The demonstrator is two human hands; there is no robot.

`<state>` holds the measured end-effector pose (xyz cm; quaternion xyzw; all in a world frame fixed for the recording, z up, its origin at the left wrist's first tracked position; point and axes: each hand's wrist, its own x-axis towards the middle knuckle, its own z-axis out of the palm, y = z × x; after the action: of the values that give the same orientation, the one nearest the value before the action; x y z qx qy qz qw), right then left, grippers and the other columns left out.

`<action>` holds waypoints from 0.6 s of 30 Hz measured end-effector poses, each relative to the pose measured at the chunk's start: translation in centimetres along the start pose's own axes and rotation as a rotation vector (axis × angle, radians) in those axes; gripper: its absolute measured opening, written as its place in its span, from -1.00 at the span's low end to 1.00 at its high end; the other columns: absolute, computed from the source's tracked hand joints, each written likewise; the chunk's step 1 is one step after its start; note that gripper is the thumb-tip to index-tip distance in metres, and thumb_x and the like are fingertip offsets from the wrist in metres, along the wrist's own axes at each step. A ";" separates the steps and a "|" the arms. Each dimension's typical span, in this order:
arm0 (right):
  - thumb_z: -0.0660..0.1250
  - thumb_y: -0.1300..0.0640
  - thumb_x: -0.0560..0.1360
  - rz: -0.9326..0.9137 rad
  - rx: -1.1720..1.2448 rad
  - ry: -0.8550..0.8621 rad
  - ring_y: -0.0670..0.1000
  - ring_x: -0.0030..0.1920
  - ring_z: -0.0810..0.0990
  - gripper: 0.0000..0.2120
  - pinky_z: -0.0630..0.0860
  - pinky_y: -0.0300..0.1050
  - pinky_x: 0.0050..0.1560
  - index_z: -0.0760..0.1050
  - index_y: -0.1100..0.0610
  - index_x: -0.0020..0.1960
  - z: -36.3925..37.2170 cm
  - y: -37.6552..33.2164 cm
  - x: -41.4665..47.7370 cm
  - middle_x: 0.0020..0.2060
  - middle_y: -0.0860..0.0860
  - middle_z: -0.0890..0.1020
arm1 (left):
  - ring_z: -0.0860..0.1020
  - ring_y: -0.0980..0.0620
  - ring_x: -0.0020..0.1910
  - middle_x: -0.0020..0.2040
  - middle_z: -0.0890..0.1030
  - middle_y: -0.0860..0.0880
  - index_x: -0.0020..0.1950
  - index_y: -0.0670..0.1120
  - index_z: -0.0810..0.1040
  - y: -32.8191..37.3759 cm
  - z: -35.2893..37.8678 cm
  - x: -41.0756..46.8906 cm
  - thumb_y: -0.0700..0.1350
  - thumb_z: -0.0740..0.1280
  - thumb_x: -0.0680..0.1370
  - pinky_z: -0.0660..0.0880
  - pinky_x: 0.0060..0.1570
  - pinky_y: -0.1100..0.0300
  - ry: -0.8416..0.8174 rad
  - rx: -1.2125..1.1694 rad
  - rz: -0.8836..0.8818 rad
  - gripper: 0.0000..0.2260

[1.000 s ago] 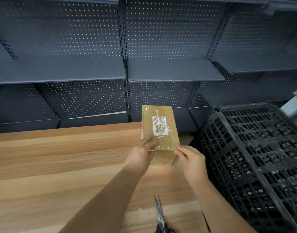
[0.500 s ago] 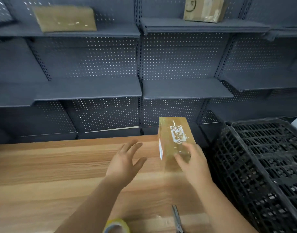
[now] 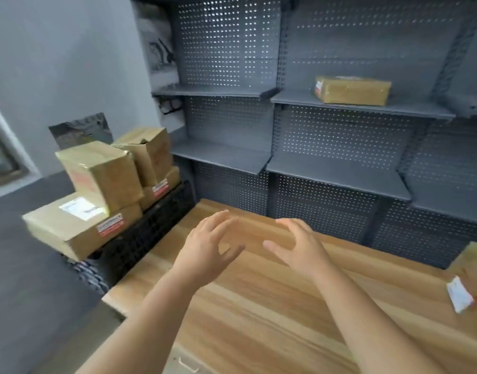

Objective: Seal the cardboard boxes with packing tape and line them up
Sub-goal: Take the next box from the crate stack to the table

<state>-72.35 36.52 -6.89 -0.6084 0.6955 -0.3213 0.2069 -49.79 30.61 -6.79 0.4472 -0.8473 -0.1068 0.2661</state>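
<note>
The taped box (image 3: pixel 472 271), gripped half a second before, had been released and lay at the right edge of the wooden table (image 3: pixel 259 306). Grey shelving (image 3: pixel 337 179) carried one parcel (image 3: pixel 352 90); stacked cardboard boxes (image 3: pixel 102 174) sat on a black crate (image 3: pixel 140 238) at left. Left hand (image 3: pixel 205 249) and right hand (image 3: pixel 299 247) hovered above the table, fingers spread, empty.

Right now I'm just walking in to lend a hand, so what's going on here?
A person's left hand and right hand hover open and empty over the wooden table. Several cardboard boxes are piled on a black crate to the left. One taped box lies at the table's right edge, and a second taped box sits on a grey shelf.
</note>
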 end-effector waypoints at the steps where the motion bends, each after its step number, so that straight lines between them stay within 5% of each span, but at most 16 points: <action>1: 0.33 -0.34 0.43 -0.043 0.007 -0.027 -0.13 0.39 0.30 -0.40 0.30 0.00 0.40 0.32 -0.18 0.40 1.9 -2.0 0.6 0.35 -0.23 0.30 | 0.35 0.06 0.42 0.45 0.39 0.08 0.42 0.08 0.44 -2.0 -1.9 -1.0 0.32 0.20 0.48 0.33 0.40 0.01 0.030 0.007 -0.024 -0.43; 5: 0.36 -0.25 0.47 -0.181 0.032 -0.107 -0.15 0.39 0.25 -0.47 0.22 -0.01 0.45 0.35 -0.17 0.38 8.0 -8.9 3.5 0.36 -0.21 0.29 | 0.22 0.15 0.46 0.48 0.30 0.16 0.47 0.13 0.36 -9.6 -7.8 -4.2 0.20 0.30 0.55 0.13 0.44 0.22 0.100 0.016 -0.174 -0.50; 10: 0.38 -0.20 0.48 -0.255 0.046 -0.195 -0.14 0.43 0.23 -0.52 0.18 -0.06 0.44 0.38 -0.18 0.36 14.9 -14.5 8.3 0.40 -0.18 0.30 | 0.23 0.11 0.47 0.49 0.29 0.15 0.48 0.13 0.35 -17.0 -11.4 -6.4 0.23 0.26 0.55 0.21 0.48 0.05 0.131 0.015 -0.312 -0.48; 18: 0.40 -0.09 0.50 -0.320 0.223 -0.191 -0.11 0.38 0.32 -0.56 0.24 -0.15 0.37 0.44 -0.09 0.34 23.0 -21.3 20.2 0.32 -0.15 0.39 | 0.16 0.14 0.51 0.54 0.15 0.24 0.47 0.25 0.27 -27.3 -16.7 -1.1 0.22 0.29 0.54 0.23 0.42 0.10 0.207 0.032 -0.477 -0.49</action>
<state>-45.09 11.10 -6.25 -0.7123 0.5272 -0.3659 0.2844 -21.02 16.67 -4.69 0.6471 -0.6877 -0.1068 0.3112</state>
